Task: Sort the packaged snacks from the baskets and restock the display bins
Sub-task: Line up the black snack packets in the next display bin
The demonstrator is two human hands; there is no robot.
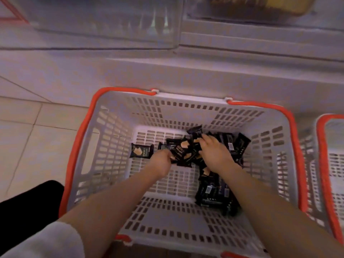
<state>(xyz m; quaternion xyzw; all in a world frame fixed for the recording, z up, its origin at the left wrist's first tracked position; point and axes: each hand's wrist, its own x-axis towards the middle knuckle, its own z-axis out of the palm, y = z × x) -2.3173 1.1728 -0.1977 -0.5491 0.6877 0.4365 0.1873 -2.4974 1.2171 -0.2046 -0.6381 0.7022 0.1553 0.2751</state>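
A grey slotted basket [111,146] with an orange rim stands on the floor below me. Several black snack packets with tan wafer pictures lie on its bottom. One packet [141,150] lies alone at the left. A cluster of packets [181,151] sits in the middle, and another heap [214,192] lies at the right. My left hand [161,161] reaches in and pinches packets at the edge of the middle cluster. My right hand [214,149] lies over the cluster with its fingers curled round packets.
A second orange-rimmed basket [329,164] stands at the right edge. Clear display bins [111,25] sit on a low white shelf beyond the basket; the right bin [260,8] holds yellowish goods. Tiled floor lies at the left. A dark trouser leg [28,202] is at lower left.
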